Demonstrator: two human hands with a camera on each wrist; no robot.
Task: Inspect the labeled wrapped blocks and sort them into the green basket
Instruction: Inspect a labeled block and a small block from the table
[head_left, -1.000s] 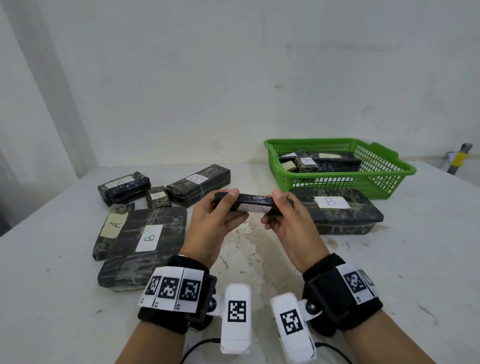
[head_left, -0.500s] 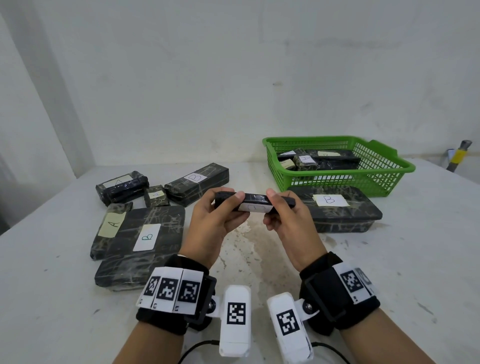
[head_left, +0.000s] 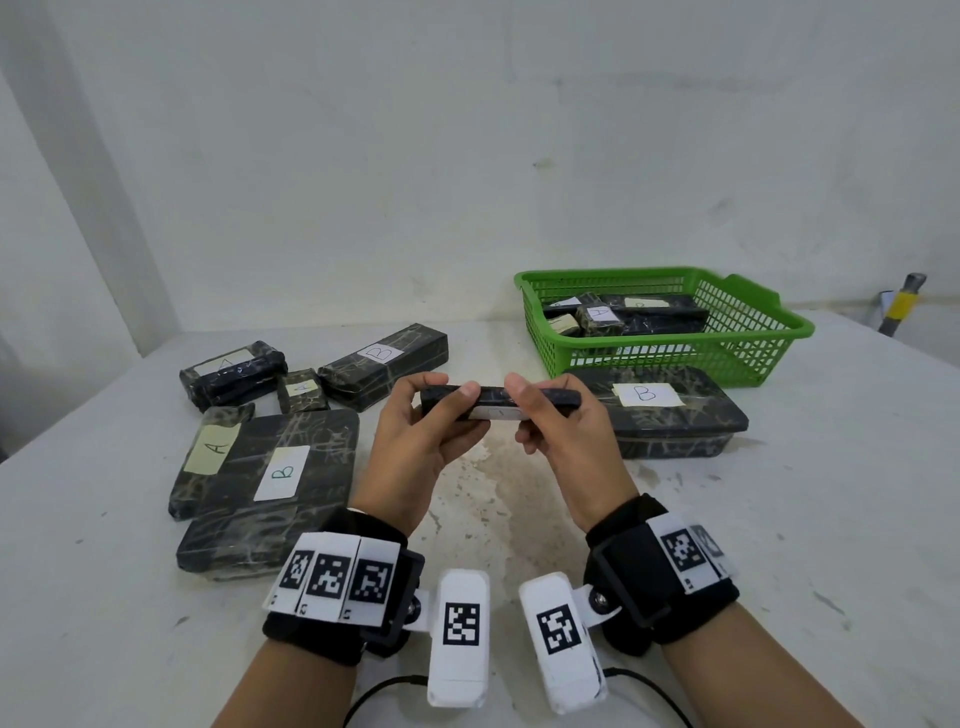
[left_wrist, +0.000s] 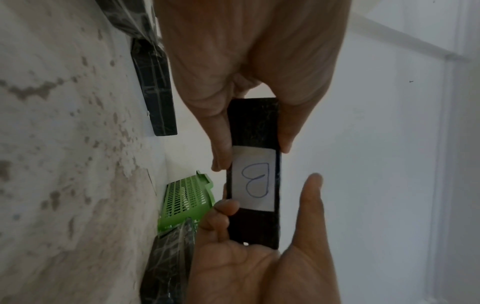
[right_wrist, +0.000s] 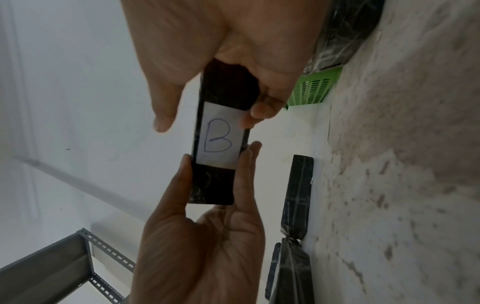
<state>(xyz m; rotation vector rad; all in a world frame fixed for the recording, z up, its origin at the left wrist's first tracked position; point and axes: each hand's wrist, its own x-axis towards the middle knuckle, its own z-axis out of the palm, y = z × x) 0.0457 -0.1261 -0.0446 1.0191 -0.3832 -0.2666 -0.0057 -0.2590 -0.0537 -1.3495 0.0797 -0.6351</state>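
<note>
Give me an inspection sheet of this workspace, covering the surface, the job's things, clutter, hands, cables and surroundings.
Surface: white table, stained and flaking in the middle.
Job's things: held block carries a white label reading B, seen in both wrist views. green basket at far right holds several wrapped blocks. large B block lies in front of the basket. Six labeled blocks lie at left, some overlapping.
Clutter: nothing seen.
Hands: left hand and right hand each grip one end of the held block above the table.
Cables: black cables run from the wrist cameras.
Surroundings: white wall; grey slotted shelf frame; yellow-banded tool at far right.
</note>
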